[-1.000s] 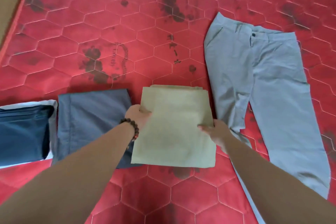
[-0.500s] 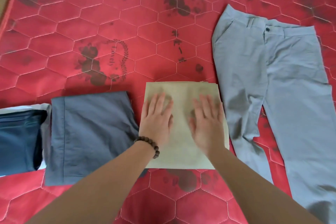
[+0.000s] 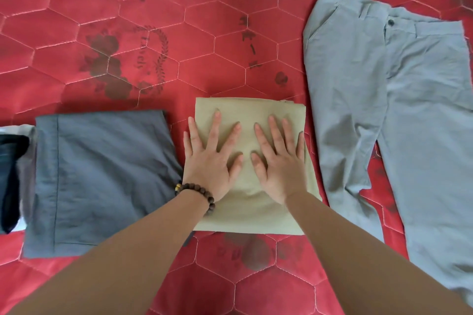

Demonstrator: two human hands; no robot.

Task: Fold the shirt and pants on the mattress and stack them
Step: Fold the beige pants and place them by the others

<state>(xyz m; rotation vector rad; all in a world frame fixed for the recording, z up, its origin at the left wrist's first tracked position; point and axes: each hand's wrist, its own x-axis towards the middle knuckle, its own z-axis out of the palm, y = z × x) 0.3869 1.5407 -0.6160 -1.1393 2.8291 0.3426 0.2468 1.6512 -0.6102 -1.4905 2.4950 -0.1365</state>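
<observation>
1. Both hands lie flat on the folded khaki cloth rectangle [image 3: 253,163], which sits on the red quilted mattress with hexagon stitching [image 3: 179,46]. The left hand [image 3: 208,158] covers its left half and the right hand [image 3: 277,161] its right half, thumbs nearly meeting in the middle.
2. The fingers of both hands are straight and spread, pressing down on the cloth. Neither hand grips or pinches anything.
3. The relation that matters for the coming move: the unfolded light grey trousers [image 3: 384,110] lie to the right of the fingers, just beside the khaki piece, their near leg edge almost touching its right side. The right hand is clearly the nearer one.
4. The trousers' long axis runs away from the person, slightly slanted: waistband and button at the far end, legs coming toward the lower right, where they leave the view.
5. The trousers look flat, front up, with the legs parted and only light creasing. I judge them the piece not yet folded.
6. The khaki piece looks neat, with stacked layers showing at its far right corner. It seems finished apart from this smoothing.
7. To the left, the folded slate-grey garment [image 3: 102,179] lies just beside the khaki piece, its right edge reaching the left wrist with its brown bead bracelet [image 3: 198,193]. Further left, a dark navy folded item [image 3: 10,179] lies at the frame edge.
8. Stacking looks undone: the folded pieces lie side by side.
</observation>
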